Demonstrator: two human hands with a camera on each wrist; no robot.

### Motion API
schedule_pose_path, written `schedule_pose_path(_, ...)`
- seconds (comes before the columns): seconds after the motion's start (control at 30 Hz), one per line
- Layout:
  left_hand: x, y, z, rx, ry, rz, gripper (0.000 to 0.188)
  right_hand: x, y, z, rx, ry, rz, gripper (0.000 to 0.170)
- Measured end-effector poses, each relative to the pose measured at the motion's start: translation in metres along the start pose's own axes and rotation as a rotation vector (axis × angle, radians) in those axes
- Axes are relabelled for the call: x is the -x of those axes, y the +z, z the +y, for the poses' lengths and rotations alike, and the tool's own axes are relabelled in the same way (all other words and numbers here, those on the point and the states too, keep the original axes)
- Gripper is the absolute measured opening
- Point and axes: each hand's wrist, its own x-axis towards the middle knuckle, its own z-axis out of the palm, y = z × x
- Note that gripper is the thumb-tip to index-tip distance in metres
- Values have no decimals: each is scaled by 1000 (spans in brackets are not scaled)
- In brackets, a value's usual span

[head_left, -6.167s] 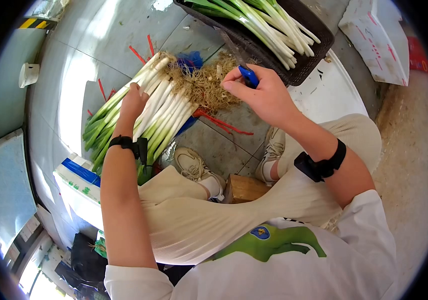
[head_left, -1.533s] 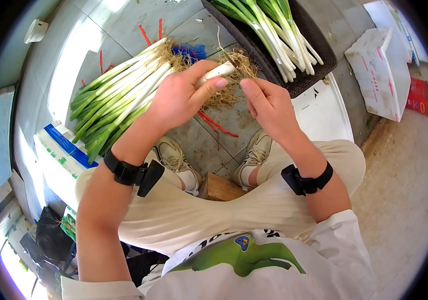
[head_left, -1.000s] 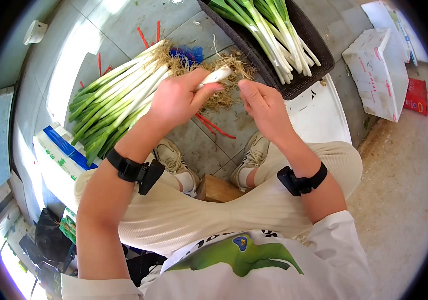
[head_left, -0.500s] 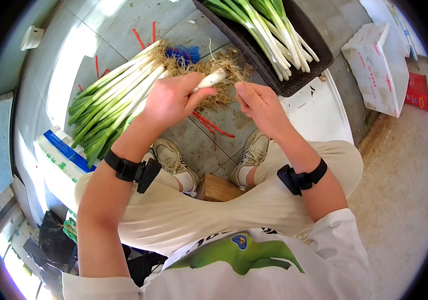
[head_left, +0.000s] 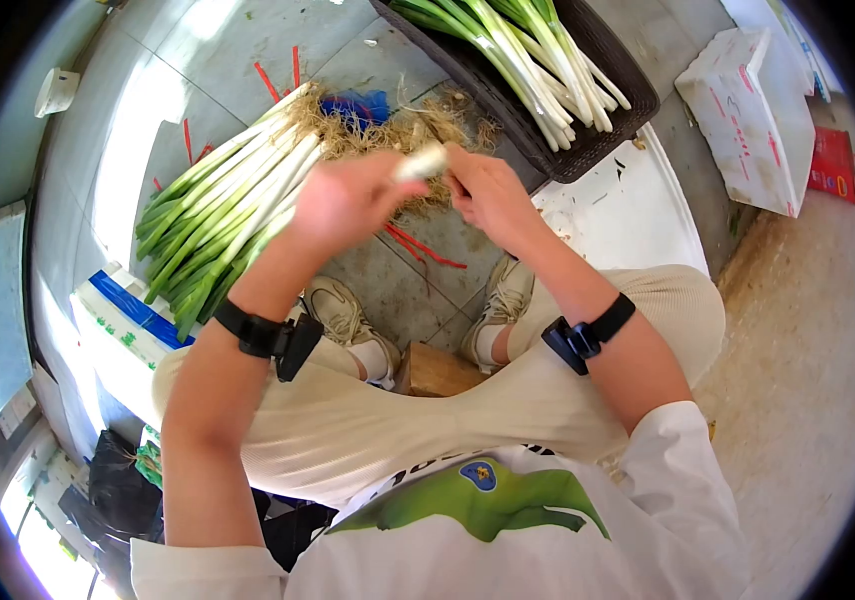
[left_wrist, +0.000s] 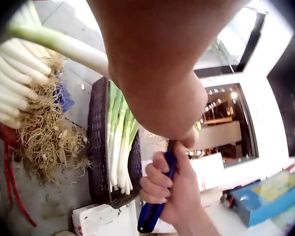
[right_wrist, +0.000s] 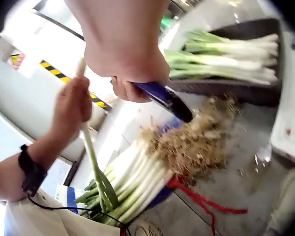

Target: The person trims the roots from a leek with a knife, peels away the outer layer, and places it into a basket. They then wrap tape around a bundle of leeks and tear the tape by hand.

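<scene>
In the head view my left hand [head_left: 346,205] grips one green onion [head_left: 422,163] near its white root end, which is blurred. The right wrist view shows that onion's stalk [right_wrist: 90,150] hanging below the left hand [right_wrist: 71,105]. My right hand [head_left: 493,200] is close to the white end; in the left wrist view its fingers curl round the blue handle [left_wrist: 152,212] of a knife. Of the blade little can be made out. A pile of green onions [head_left: 238,200] with roots lies on the floor to the left, beside a heap of loose roots [head_left: 428,125].
A dark basket [head_left: 603,150] holding green onions stands at the upper right, beside a white surface [head_left: 628,215]. Red ties [head_left: 418,245] and a blue wrapping [head_left: 363,107] lie near the roots. A white box [head_left: 748,120] is at the far right, and a wooden block [head_left: 440,370] sits between the shoes.
Since the earliest frame, the left hand has taken an onion from the pile. The roots seen at its end shortly before no longer show there, and the right hand has moved slightly left and up.
</scene>
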Motion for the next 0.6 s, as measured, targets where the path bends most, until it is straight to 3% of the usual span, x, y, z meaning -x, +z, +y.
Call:
schedule_pose_path(0.03,-1,5,10,62,73,-30,26,-18,-8,24,-6,2,4,49)
schedule_pose_path(0.1,-1,13,25,107,159,-26,28,-53,-18,77,480,-668,144,50)
schedule_pose_path(0.13,-3,14,26,90,129,13,28,-41,-16,57,153,-235,83,54)
schedule_pose_path(0.17,-7,14,26,68,102,60,28,-33,-17,34,157,-242,82,54)
schedule_pose_path(0.23,-11,-2,21,42,72,25,27,-24,-22,1,156,157,131,57)
schedule_pose_path(0.3,-9,-12,18,45,-33,62,30,-21,-20,-1,163,139,140,60)
schedule_pose_path(0.37,-7,-14,16,102,-33,86,32,-16,-14,-3,259,69,145,47)
schedule_pose_path(0.5,0,-21,20,209,-82,67,36,-3,-7,-20,311,67,177,55)
schedule_pose_path(0.57,2,-23,21,248,-109,87,38,7,-3,-34,432,15,155,39)
schedule_pose_path(0.6,4,-22,18,268,-136,90,40,12,-1,-38,423,9,157,39)
